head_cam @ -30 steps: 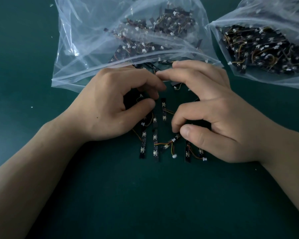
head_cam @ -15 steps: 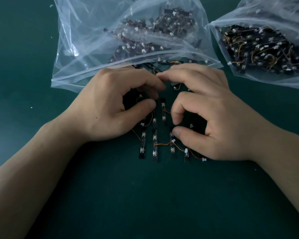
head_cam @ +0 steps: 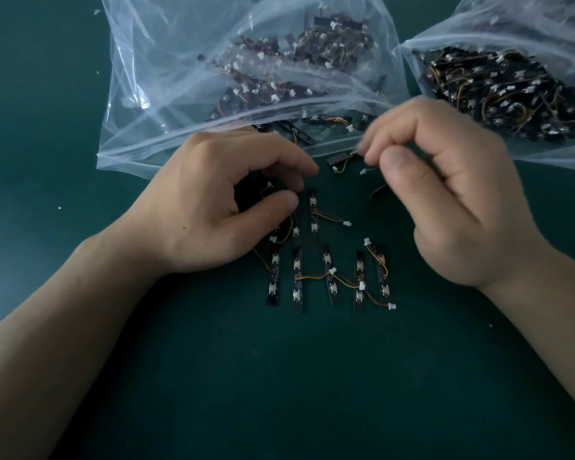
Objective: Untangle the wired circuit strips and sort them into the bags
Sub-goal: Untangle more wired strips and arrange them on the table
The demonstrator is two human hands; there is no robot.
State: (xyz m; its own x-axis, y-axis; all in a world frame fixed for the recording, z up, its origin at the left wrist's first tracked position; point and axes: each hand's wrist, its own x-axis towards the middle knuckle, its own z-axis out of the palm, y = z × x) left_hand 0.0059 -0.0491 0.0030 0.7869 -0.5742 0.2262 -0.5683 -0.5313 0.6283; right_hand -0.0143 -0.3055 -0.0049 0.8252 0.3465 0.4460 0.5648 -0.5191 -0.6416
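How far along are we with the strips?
Done: a row of strips lies side by side on the mat, unbagged. In hand: left hand grips a dark strip; right hand pinches a wire, blurred. Left: bagging the row, plus loose strips at the mouth of the centre bag.

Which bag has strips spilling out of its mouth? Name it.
The centre bag, behind the left hand: strips lie outside its mouth. Those in the right-edge bag stay inside.

Open green table [head_cam: 296, 386] near the body, circuit strips [head_cam: 297, 280] mid-table, left bag [head_cam: 166, 94] and right bag [head_cam: 478, 34] blocking beyond
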